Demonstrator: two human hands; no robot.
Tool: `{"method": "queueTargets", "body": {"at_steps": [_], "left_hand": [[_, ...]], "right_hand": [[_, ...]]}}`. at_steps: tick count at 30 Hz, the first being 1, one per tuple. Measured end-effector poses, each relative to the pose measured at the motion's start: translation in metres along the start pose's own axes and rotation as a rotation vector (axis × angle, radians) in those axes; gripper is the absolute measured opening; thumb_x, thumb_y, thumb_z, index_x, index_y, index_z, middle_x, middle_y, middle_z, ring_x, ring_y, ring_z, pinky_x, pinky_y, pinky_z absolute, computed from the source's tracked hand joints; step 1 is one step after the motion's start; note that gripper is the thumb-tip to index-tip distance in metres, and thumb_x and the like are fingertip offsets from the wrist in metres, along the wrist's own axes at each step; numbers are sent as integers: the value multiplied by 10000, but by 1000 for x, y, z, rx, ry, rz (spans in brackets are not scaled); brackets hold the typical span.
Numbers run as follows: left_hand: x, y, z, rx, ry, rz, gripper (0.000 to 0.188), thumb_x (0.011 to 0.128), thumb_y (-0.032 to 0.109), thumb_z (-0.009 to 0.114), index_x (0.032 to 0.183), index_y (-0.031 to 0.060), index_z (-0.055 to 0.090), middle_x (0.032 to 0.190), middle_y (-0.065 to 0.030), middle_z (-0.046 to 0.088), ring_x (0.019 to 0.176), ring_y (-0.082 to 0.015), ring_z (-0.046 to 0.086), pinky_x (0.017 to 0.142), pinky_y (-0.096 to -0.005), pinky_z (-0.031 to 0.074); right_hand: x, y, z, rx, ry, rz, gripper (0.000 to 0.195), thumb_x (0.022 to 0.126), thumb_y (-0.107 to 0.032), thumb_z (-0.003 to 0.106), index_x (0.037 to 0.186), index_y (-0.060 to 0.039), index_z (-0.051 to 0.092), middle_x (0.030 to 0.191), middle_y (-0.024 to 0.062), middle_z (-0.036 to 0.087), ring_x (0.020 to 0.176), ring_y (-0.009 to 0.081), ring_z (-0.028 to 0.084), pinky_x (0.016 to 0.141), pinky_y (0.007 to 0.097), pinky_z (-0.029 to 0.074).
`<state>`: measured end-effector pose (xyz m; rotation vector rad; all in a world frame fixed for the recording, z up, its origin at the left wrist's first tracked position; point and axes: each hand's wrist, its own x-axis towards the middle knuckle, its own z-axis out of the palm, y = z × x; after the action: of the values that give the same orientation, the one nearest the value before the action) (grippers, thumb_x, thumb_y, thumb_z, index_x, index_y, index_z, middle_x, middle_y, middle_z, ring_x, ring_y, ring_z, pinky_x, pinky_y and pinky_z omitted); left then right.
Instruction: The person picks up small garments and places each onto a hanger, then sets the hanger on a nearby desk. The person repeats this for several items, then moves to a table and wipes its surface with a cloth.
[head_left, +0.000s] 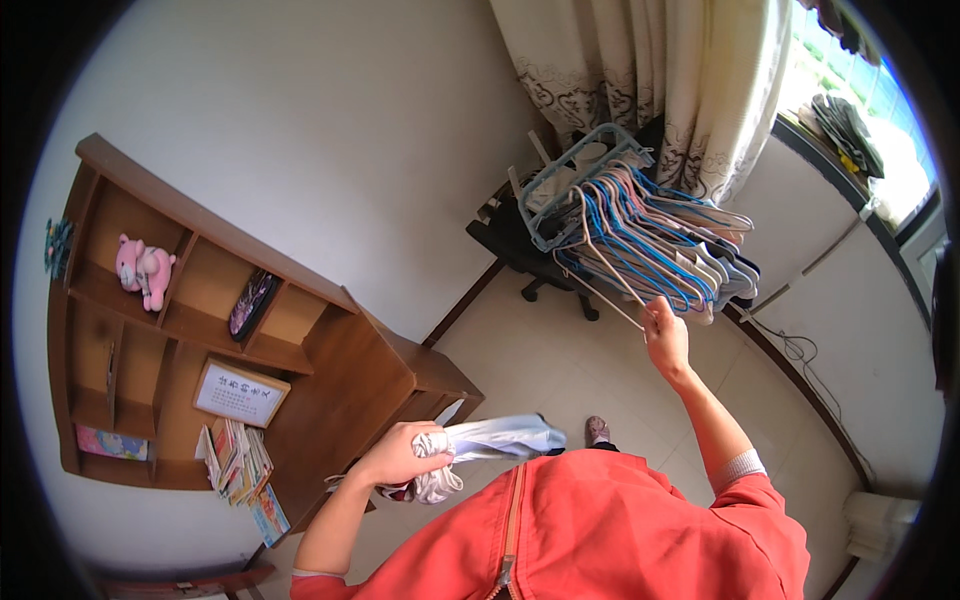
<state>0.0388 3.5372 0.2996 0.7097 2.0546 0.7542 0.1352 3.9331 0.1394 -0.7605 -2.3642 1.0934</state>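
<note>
My left hand (401, 453) is closed around bunched cloth garments (439, 484). A pale blue and white piece (502, 437) of the bundle trails out to the right, slightly blurred. My right hand (666, 341) pinches the lower corner of a pale wire hanger (611, 265) at the near end of a row. Many blue, pink and white clothes hangers (637, 225) hang close together there, several carrying small garments (731, 281). They hang by a grey-blue plastic frame (534, 225), above a black office chair (510, 229).
At left stands a brown wooden desk (352, 394) with shelves, holding a pink toy bear (146, 271), a framed sheet with writing (241, 393) and stacked books (238, 461). Cream curtains (637, 60) hang behind the chair. A cable (810, 367) runs along the right wall.
</note>
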Motion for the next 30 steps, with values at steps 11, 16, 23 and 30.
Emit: {"method": "queueTargets", "body": {"at_steps": [11, 16, 23, 30], "left_hand": [[-3, 12, -9, 141, 130, 110, 281, 738, 191, 727, 905, -19, 643, 856, -97, 619, 751, -205, 609, 707, -301, 481], [-13, 19, -18, 237, 226, 156, 290, 719, 167, 734, 909, -33, 645, 898, -124, 618, 802, -251, 617, 757, -321, 486], [-28, 46, -31, 364, 180, 85, 260, 723, 169, 734, 912, 4, 664, 908, -95, 605, 795, -237, 617, 731, -319, 492], [-39, 53, -24, 500, 184, 98, 210, 715, 152, 721, 914, 106, 671, 1030, -41, 539, 795, -249, 638, 709, -368, 514]], "right_hand": [[12, -41, -33, 450, -181, -181, 124, 904, -126, 567, 895, -8, 531, 638, 35, 527, 592, 122, 481, 558, 281, 420], [-70, -57, -46, 753, -235, 1, 166, 905, -121, 579, 1027, -50, 492, 752, -29, 484, 675, 39, 441, 579, 184, 367], [-69, -125, -41, 1185, -262, 8, 398, 895, -172, 591, 1217, -47, 393, 696, -10, 504, 549, 59, 439, 502, 190, 357], [-44, -128, -46, 805, -284, -62, 240, 948, -221, 540, 1018, 2, 594, 574, -31, 450, 484, 31, 372, 448, 199, 263]]}}
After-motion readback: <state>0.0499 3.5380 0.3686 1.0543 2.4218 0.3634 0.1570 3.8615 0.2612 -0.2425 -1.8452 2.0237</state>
